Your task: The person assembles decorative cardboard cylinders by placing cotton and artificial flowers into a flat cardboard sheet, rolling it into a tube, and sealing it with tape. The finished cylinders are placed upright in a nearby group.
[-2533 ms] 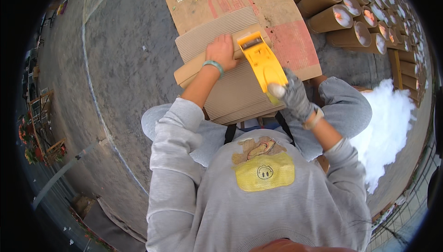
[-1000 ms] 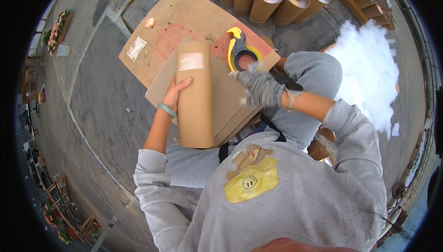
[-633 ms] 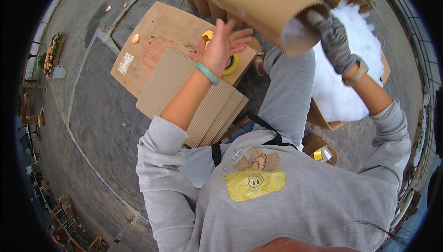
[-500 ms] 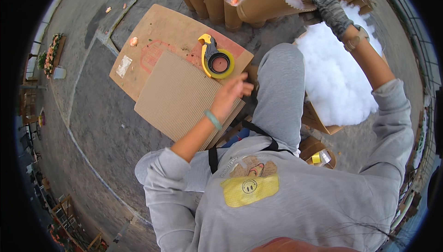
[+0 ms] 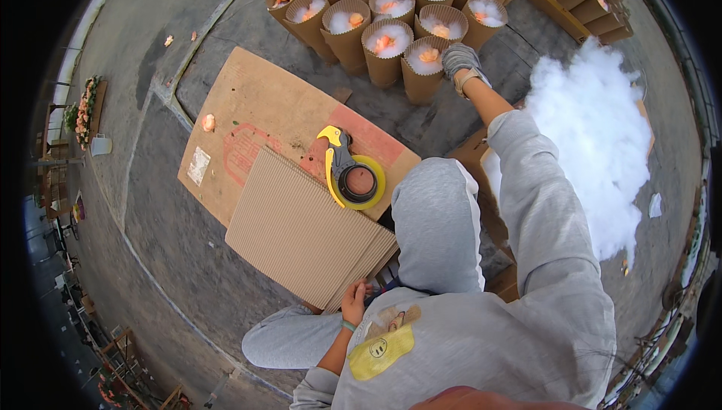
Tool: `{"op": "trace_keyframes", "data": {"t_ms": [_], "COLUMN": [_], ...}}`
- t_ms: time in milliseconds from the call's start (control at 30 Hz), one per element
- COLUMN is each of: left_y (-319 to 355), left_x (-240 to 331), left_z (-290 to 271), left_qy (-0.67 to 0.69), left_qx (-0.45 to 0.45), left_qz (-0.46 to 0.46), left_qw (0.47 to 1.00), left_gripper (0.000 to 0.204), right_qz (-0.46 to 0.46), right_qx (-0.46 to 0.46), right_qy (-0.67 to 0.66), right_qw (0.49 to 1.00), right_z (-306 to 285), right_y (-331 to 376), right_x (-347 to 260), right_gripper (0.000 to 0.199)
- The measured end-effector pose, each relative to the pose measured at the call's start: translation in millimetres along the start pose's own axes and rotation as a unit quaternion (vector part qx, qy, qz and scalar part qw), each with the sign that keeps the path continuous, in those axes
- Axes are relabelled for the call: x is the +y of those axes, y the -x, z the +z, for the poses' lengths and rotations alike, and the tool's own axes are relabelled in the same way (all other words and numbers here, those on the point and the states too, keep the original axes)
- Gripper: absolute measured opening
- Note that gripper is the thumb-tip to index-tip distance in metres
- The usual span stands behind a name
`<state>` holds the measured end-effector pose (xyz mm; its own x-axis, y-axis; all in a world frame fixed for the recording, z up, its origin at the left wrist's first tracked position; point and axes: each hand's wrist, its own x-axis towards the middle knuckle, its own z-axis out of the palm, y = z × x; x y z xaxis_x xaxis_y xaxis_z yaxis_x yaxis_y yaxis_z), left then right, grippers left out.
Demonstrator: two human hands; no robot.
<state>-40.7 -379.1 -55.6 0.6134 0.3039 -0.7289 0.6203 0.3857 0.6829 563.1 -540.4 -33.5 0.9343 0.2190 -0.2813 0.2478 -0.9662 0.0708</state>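
My right hand (image 5: 462, 63), in a grey striped glove, reaches far forward. Its fingers are closed at the rim of a corrugated cardboard tube (image 5: 423, 88), which stands upright at the near edge of a group. White fluff and a peach flower fill the tube's mouth. Down by my lap, my bare left hand (image 5: 353, 302) has its fingers curled in beside the near corner of the stacked corrugated cardboard sheets (image 5: 289, 222). Whatever it may hold is hidden. A yellow and grey tape dispenser (image 5: 353, 173) lies just beyond the stack, on a flat brown cardboard box (image 5: 256, 102).
Several filled tubes (image 5: 391, 4) stand packed together ahead, and more tubes (image 5: 594, 8) are at the far right. A big heap of white fluff (image 5: 594, 154) overflows a box on my right. One loose flower (image 5: 208, 122) lies on the flat box. My raised knee (image 5: 436, 222) sits between box and fluff.
The tube my right hand held tilted in the air now stands upright with the others. My left hand has drawn back from near the tape dispenser to my lap. The whole view has shifted forward.
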Motion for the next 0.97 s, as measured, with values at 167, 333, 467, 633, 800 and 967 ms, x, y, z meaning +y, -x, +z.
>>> {"op": "trace_keyframes", "data": {"t_ms": [167, 333, 467, 633, 800, 967], "left_y": [-2.5, -12.3, -44.4, -57.7, -46.1, -46.9], "left_x": [6.8, 5.1, 8.1, -8.7, -12.1, 31.8], "left_z": [-2.7, -20.7, -64.9, -96.0, -120.3, -146.9], "left_qy": [-0.007, -0.164, -0.209, 0.064, 0.108, 0.13], "left_qx": [0.113, 0.398, 0.636, 0.439, 0.386, 0.393], "left_qz": [-0.032, 0.15, 0.091, -0.031, -0.018, 0.206], "left_qw": [0.993, 0.89, 0.737, 0.896, 0.916, 0.887], "left_gripper": [0.019, 0.034, 0.061, 0.072, 0.068, 0.061], "right_qz": [0.101, 0.084, -0.259, -0.458, -0.259, -0.391], "right_qx": [-0.002, -0.068, 0.2, -0.237, -0.234, -0.272], "right_qy": [-0.27, -0.368, -0.405, -0.17, -0.168, -0.052], "right_qw": [0.957, 0.924, 0.854, 0.84, 0.922, 0.878], "right_z": [-1.2, -63.5, -92.8, -26.4, 33.1, 58.6], "right_y": [17.2, 53.3, 135.5, 300.5, 372.0, 399.9], "right_x": [-1.5, 23.7, -42.5, -129.7, -134.2, -137.7], "right_gripper": [0.052, 0.053, 0.032, 0.037, 0.045, 0.038]}}
